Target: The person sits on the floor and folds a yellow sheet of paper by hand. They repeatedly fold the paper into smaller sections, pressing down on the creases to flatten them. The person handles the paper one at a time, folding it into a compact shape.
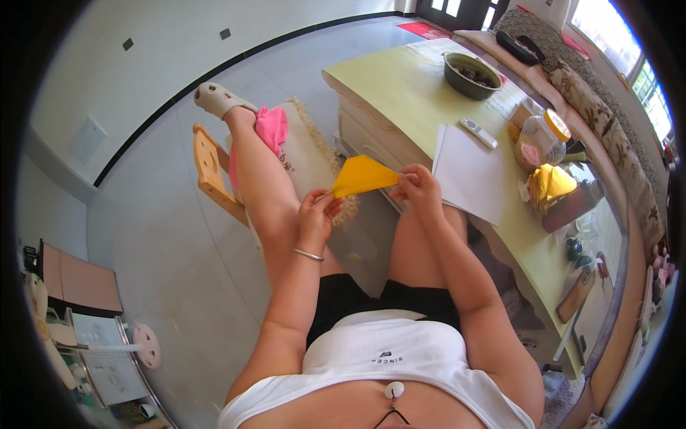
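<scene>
A folded sheet of yellow paper [364, 176], shaped like a flat trapezoid, is stretched between my two hands above my knees. My left hand [321, 207] pinches its lower left corner between thumb and fingers; a silver bangle circles that wrist. At the opposite end, my right hand [419, 187] grips the right corner with its fingertips. Just right of that hand, white paper sheets [468, 174] lie on the pale green table [389, 82], partly over its edge.
On the table stand a dark green colander [471, 77], a white remote control [479, 134], a clear jar with a yellow lid [544, 137], a yellow package [552, 184] and a phone [576, 294]. A small wooden chair [214, 175] is beside my left leg. A patterned sofa [593, 118] runs along the right.
</scene>
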The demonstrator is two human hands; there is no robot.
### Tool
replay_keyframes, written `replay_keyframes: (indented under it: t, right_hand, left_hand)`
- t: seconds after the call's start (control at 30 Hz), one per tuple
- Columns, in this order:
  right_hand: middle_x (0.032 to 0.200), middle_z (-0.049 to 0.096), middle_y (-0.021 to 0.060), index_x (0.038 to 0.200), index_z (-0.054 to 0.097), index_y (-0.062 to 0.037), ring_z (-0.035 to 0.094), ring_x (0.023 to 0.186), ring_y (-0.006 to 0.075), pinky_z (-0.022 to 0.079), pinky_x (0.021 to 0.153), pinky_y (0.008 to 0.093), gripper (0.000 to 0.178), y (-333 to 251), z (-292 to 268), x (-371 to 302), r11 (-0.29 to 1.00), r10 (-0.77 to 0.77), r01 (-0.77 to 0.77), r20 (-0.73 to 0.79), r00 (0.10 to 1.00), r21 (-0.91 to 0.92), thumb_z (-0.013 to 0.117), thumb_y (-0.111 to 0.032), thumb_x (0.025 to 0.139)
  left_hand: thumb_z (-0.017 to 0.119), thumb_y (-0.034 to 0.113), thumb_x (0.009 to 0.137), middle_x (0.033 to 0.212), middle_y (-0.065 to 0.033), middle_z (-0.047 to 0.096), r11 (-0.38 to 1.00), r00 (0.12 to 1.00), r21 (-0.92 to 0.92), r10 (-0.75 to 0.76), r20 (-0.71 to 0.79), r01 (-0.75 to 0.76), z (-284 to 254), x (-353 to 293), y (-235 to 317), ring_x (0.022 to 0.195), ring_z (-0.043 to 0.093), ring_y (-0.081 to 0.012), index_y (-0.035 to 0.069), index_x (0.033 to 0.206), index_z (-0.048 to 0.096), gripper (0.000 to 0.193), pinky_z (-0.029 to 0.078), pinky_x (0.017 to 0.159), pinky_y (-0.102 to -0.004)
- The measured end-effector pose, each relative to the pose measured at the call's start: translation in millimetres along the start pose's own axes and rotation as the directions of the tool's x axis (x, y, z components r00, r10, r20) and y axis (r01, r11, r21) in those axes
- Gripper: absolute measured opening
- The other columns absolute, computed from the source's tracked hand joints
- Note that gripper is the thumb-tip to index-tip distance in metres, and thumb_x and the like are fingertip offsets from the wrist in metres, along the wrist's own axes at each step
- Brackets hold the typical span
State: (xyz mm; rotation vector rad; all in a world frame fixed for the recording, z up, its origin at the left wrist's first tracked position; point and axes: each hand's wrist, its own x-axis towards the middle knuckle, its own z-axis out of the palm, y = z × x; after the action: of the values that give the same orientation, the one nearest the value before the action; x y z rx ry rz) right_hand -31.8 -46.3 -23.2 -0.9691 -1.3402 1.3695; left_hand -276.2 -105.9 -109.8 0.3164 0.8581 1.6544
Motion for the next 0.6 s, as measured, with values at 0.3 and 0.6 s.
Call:
replay_keyframes:
  t: [0.3,0.6]
  right_hand:
    - [0.086,0.067,0.0082,0.104,0.062,0.0001,0.072,0.073,0.018,0.055,0.059,0.0246,0.011,8,-2,3,0.997,0.006,-0.01,0.052,0.999,0.07,0.056,0.002,0.095]
    - [0.088,0.068,0.0076,0.103,0.063,0.0013,0.072,0.073,0.0172,0.056,0.06,0.0243,0.008,11,-4,4,0.996,-0.008,0.002,0.072,0.997,0.084,0.061,-0.001,0.095]
  left_hand:
    - [0.062,-0.002,0.093,0.093,-0.0123,0.07,0.995,0.993,0.014,0.099,0.058,-0.1,-8,3,-6,0.082,0.073,-0.0247,0.004,0.103,0.062,0.012,0.062,0.072,-0.0311]
    - [0.062,0.001,0.095,0.095,-0.0125,0.07,0.99,0.989,-0.054,0.13,0.074,-0.127,-4,0,-2,0.085,0.072,-0.0246,0.001,0.102,0.063,0.006,0.062,0.076,-0.0311]
